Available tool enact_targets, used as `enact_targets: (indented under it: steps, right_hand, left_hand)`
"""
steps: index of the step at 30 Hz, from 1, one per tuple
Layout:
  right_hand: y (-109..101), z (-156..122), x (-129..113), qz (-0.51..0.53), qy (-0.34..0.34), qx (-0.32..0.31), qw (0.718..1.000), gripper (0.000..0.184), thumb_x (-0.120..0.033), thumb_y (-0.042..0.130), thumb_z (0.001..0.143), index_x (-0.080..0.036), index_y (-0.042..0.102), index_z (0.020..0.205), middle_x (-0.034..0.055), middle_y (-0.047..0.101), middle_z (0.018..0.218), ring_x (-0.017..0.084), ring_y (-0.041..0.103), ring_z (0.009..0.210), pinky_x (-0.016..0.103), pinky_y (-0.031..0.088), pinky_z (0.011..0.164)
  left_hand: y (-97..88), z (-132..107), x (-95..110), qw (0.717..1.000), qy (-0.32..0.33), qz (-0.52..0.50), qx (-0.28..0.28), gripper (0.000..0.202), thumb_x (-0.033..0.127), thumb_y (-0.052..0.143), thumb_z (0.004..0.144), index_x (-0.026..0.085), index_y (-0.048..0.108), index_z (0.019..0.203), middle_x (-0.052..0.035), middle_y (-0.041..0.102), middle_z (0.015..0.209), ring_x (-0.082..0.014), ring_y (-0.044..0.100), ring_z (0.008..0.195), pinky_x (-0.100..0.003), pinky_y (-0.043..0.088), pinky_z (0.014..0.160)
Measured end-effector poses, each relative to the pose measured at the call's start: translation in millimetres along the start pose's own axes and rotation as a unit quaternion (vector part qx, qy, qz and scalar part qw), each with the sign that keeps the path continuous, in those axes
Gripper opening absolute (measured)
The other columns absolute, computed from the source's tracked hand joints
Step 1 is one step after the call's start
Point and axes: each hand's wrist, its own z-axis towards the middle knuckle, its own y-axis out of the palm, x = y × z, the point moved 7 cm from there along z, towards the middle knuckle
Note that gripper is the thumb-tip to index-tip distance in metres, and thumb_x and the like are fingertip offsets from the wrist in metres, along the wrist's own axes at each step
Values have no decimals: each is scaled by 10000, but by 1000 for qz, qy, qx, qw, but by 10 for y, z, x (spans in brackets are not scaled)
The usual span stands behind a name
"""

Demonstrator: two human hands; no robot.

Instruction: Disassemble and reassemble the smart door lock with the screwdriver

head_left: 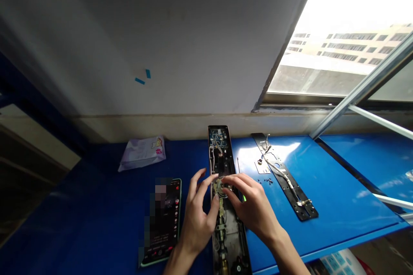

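Note:
A long, narrow black housing (231,234), which looks like the body of an electronic door lock, lies open on the blue table. Inside are a blue circuit board (219,134) at the far end, pale cables and metal parts. Around its middle sits a round metal part (220,188). My left hand (199,212) has its thumb and index finger bent about the left side of this part. From the right, my right hand (253,202) pinches at it with thumb and fingers. The exact contact is partly hidden by the fingertips.
Right of the housing lie a black plate (284,180) with a white cable, a small white card (262,167) and several tiny dark screws (268,181). On the left are a lit phone (164,219) and a pale packet (142,153). A metal frame (358,77) crosses the right side.

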Motion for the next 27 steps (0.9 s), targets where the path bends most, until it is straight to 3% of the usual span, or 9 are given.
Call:
enact_targets:
  steps: [10, 17, 20, 24, 27]
  right_hand:
    - [87, -18, 10, -46, -19, -7, 999, 207, -120, 641, 986, -237, 716, 1139, 72, 778, 1056, 222, 721, 911, 344, 605, 796]
    - [125, 43, 26, -76, -16, -11, 997, 14, -187, 730, 948, -199, 737, 947, 81, 713, 922, 251, 646, 847, 402, 587, 748]
    - [86, 52, 21, -55, -19, -34, 998, 100, -209, 756, 934, -195, 745, 1033, 93, 743, 981, 267, 643, 901, 428, 603, 769]
    - [33, 27, 40, -10, -20, -61, 998, 296, -102, 642, 977, -247, 718, 1224, 63, 788, 1133, 242, 646, 998, 410, 615, 859]
    - [39, 9, 84, 9, -21, -64, 998, 312, -106, 646, 981, -269, 724, 1235, 43, 809, 1155, 249, 640, 1017, 426, 614, 882]
  left_hand:
    - [6, -4, 35, 1000, 12, 23, -3, 361, 356, 537, 1035, 257, 681, 1351, -138, 541, 1524, -328, 572, 1426, -554, 502, 1177]
    - [14, -13, 75, 999, 15, 36, -6, 363, 335, 524, 1038, 264, 676, 1360, -130, 535, 1530, -330, 565, 1433, -548, 512, 1169]
    - [9, -19, 44, 999, 16, 39, -5, 373, 313, 503, 1041, 276, 663, 1376, -120, 521, 1541, -326, 546, 1446, -556, 500, 1178]
    - [6, -35, 14, 999, 19, 33, -17, 422, 266, 423, 1054, 291, 618, 1428, -104, 472, 1586, -311, 484, 1497, -565, 453, 1217]
    - [-2, -46, 4, 999, 14, 35, -18, 433, 260, 388, 1064, 299, 602, 1439, -95, 460, 1595, -303, 464, 1509, -568, 437, 1227]
